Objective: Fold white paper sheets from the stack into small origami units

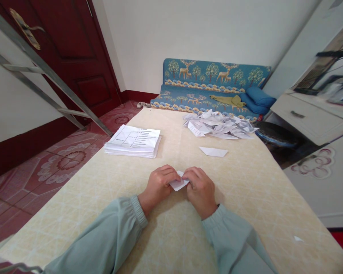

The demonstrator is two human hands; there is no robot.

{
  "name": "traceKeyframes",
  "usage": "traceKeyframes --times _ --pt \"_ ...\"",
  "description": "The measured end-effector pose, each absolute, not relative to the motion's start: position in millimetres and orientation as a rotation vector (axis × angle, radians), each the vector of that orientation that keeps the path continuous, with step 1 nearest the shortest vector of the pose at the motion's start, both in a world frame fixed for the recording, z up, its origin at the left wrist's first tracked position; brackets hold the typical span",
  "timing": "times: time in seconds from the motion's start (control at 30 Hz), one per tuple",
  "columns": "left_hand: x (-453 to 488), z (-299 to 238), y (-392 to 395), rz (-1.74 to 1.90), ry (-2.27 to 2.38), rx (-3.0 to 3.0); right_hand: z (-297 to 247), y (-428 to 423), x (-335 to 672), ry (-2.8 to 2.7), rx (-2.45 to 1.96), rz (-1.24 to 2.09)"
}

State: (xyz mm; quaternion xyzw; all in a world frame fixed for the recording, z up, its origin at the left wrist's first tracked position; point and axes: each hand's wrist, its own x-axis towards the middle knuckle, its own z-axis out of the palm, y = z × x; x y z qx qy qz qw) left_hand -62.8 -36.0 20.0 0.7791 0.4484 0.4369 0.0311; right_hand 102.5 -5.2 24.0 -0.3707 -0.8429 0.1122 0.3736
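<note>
A small folded piece of white paper (178,185) is held between my two hands, just above or on the table. My left hand (159,185) pinches its left side, with fingers curled and the thumb hidden in part. On the right side my right hand (200,190) grips it with bent fingers. Beyond my right hand lies a single folded paper (213,152), flat and four-sided. A stack of printed sheets (131,142) sits past my left hand. Farther back is a loose heap of folded papers (217,125).
The patterned table (171,243) spreads under everything. A tiny paper scrap (298,239) lies near its right edge. Behind stands a blue sofa (200,93) with a deer pattern. A metal ladder (54,80) leans at the left, and a white cabinet (317,118) stands at the right.
</note>
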Motion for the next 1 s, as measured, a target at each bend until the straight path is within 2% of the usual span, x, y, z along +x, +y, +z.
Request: traceKeyframes --times 0.17,0.4,0.7,1.0 --pt "-61 23 -39 1.159 1.523 2.569 26 -7 104 -2.194 -0.979 0.273" --pt "-63 28 -45 1.140 1.588 2.673 26 -8 103 -2.069 -0.882 0.227" --pt "-63 26 -46 0.711 1.615 2.495 30 -7 107 -2.429 -1.032 0.230" --pt "-77 34 -55 0.774 1.549 2.210 27 -5 112 -2.324 -0.997 0.647"
